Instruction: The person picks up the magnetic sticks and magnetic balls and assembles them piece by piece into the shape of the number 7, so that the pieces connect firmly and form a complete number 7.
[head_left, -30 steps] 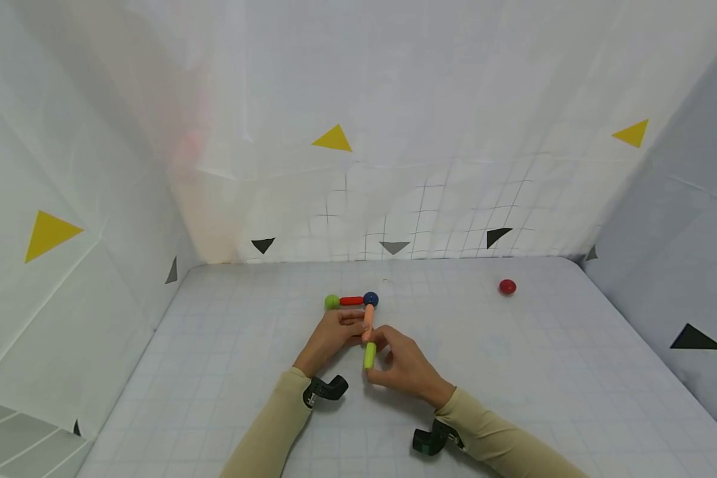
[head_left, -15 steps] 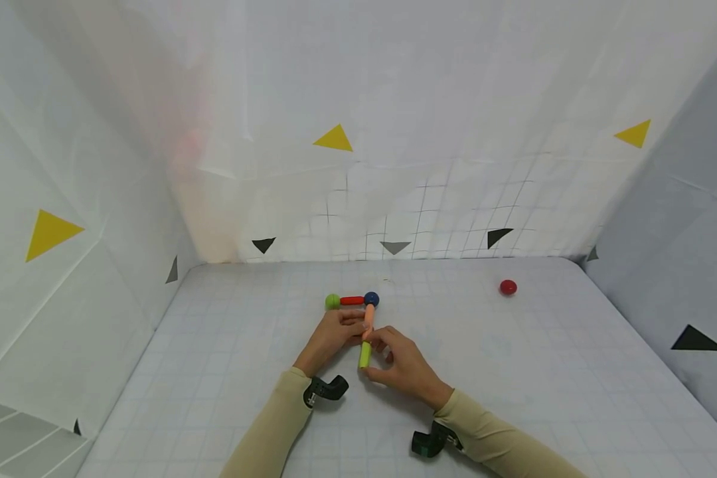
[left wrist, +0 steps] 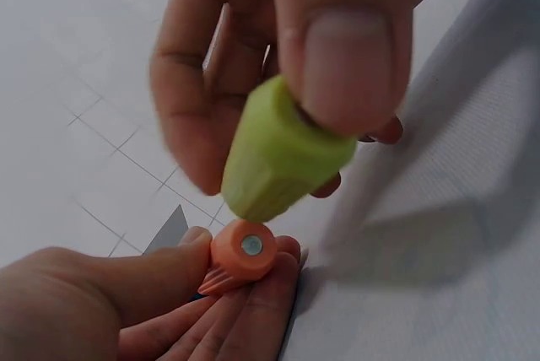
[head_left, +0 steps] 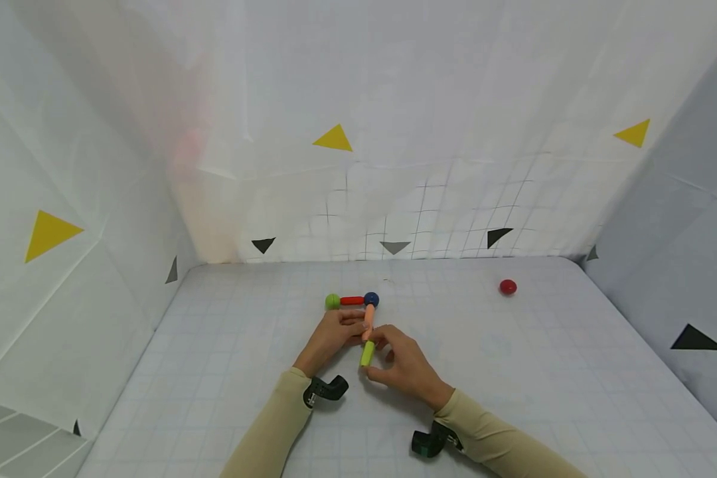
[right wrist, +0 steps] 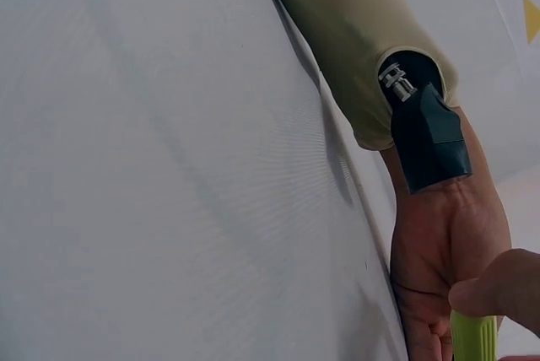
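Note:
My left hand (head_left: 331,338) pinches an orange magnetic building stick (head_left: 368,318) between thumb and fingers. One end of it, with a round metal disc, faces the left wrist camera. A lime-green magnetic building stick (head_left: 367,354) is held by its two ends in my right hand (head_left: 409,365), the thumb covering the near end. Its far end lies close to the orange stick's disc end; contact cannot be made out. Beyond my hands, a blue ball (head_left: 371,299) joins the orange stick to a red stick (head_left: 352,301), whose other end meets a green ball (head_left: 332,301).
A lone red ball (head_left: 508,287) lies toward the back right of the white gridded table (head_left: 544,372). White sheets with yellow and black triangles rise at the back and sides. A black camera mount (head_left: 430,443) sits at my right wrist, and another (head_left: 328,388) at my left.
The lime-green stick's near end has swung left, then slightly back right, within my right hand. My left hand, the orange stick and the joined pieces have stayed in place.

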Demonstrator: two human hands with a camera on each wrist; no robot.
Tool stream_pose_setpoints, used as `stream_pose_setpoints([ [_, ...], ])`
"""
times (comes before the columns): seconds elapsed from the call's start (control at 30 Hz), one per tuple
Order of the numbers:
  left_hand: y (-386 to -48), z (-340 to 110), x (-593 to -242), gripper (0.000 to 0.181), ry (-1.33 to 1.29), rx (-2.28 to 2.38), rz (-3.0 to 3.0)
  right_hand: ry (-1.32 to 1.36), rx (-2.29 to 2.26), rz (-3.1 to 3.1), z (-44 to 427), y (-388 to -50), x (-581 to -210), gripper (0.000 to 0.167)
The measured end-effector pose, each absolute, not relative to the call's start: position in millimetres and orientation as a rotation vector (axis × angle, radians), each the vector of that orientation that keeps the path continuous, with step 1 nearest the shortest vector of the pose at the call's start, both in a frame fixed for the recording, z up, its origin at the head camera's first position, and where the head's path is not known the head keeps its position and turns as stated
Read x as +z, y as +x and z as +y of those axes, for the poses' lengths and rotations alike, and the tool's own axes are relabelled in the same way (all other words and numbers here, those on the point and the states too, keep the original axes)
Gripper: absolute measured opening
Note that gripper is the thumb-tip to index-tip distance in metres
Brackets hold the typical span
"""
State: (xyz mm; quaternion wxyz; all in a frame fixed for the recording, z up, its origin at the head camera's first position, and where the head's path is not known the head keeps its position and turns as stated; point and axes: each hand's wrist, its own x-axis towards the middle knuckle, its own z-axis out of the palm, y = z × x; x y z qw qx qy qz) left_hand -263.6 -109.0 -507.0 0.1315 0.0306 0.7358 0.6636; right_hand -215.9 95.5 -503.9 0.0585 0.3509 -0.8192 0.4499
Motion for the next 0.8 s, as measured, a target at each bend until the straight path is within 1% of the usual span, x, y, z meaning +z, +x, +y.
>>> stream_pose_setpoints([
  [0.1,-263.8,-109.0,-507.7,0.041,0.097,1.926,2.141,1.063,1.376,-2.483,96.2,-215.2,-501.8,0.05],
  [0.27,-263.3,-108.5,-506.7,0.04,0.092,1.953,2.115,1.073,1.376,-2.464,97.6,-216.7,-502.9,0.035],
  [0.43,-262.0,-108.9,-505.8,0.041,0.108,1.97,2.093,1.086,1.368,-2.417,97.9,-218.6,-503.5,0.031],
  [0.6,-260.7,-109.4,-505.1,0.041,0.133,1.978,2.081,1.069,1.37,-2.421,98.4,-217.2,-501.4,0.02],
  [0.67,-260.6,-109.5,-504.9,0.041,0.133,1.983,2.072,1.056,1.365,-2.434,98.5,-216.4,-500.0,0.019],
  [0.8,-260.7,-109.5,-504.4,0.041,0.12,1.973,2.086,1.046,1.356,-2.446,99.0,-217.1,-500.4,0.026],
])
